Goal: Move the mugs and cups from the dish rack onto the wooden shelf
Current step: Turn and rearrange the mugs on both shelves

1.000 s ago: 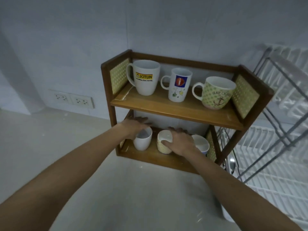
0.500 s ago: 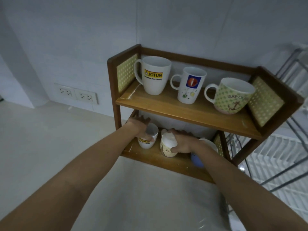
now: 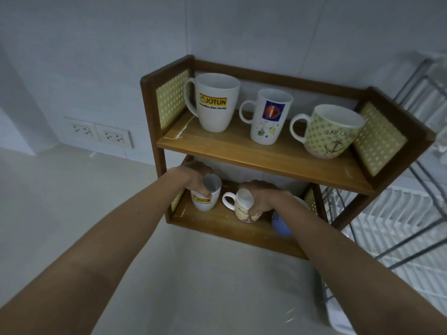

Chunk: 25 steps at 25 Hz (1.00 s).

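A two-level wooden shelf (image 3: 254, 151) stands against the wall. Its top level carries a large white JOTUN mug (image 3: 214, 102), a white mug with a blue label (image 3: 268, 117) and a green dotted anchor mug (image 3: 331, 131). On the bottom level, my left hand (image 3: 196, 177) grips the rim of a small white JOTUN cup (image 3: 205, 199). My right hand (image 3: 263, 199) holds a cream patterned mug (image 3: 244, 209), tilted, its handle pointing left. A blue cup (image 3: 280, 226) sits at the right, mostly hidden behind my right forearm.
A white wire dish rack (image 3: 399, 213) stands right of the shelf, its metal frame reaching up at the far right. Two wall sockets (image 3: 99, 134) sit low on the tiled wall at left. A pale countertop (image 3: 72, 201) spreads below and to the left.
The view has drawn closer to the shelf. The small JOTUN cup has turned so its logo faces me, and the cream mug's handle now shows on the left. Both hands stay on their cups.
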Each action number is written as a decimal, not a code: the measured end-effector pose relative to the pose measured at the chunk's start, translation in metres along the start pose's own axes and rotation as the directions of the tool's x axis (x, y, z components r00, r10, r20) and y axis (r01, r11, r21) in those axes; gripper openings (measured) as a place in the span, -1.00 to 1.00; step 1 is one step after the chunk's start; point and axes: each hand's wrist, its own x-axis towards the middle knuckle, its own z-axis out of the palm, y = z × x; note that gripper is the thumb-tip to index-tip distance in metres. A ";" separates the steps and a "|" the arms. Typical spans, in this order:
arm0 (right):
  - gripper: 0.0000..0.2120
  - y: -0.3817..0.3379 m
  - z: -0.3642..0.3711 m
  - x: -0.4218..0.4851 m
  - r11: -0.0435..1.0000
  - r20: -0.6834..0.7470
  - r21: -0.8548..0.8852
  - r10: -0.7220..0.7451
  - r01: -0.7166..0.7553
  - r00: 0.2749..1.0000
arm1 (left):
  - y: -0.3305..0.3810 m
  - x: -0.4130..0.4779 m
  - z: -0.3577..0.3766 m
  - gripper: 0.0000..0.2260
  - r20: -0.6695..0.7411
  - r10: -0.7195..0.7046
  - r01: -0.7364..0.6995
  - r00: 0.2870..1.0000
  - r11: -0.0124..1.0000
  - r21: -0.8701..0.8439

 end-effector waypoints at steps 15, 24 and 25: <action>-0.10 0.043 -0.005 -0.043 0.869 0.057 -0.137 0.486 -0.476 0.872 | 0.075 0.006 0.023 -0.22 -0.104 0.249 -0.246 0.963 0.968 0.039; -0.32 0.047 0.008 -0.050 0.969 0.062 -0.119 0.225 -0.217 0.972 | 0.094 0.015 0.040 -0.28 -0.144 0.236 -0.219 0.961 0.968 0.126; -0.40 0.047 0.012 -0.050 0.974 0.021 -0.095 0.207 -0.204 0.978 | 0.092 0.015 0.040 -0.28 -0.135 0.232 -0.215 0.963 0.968 0.133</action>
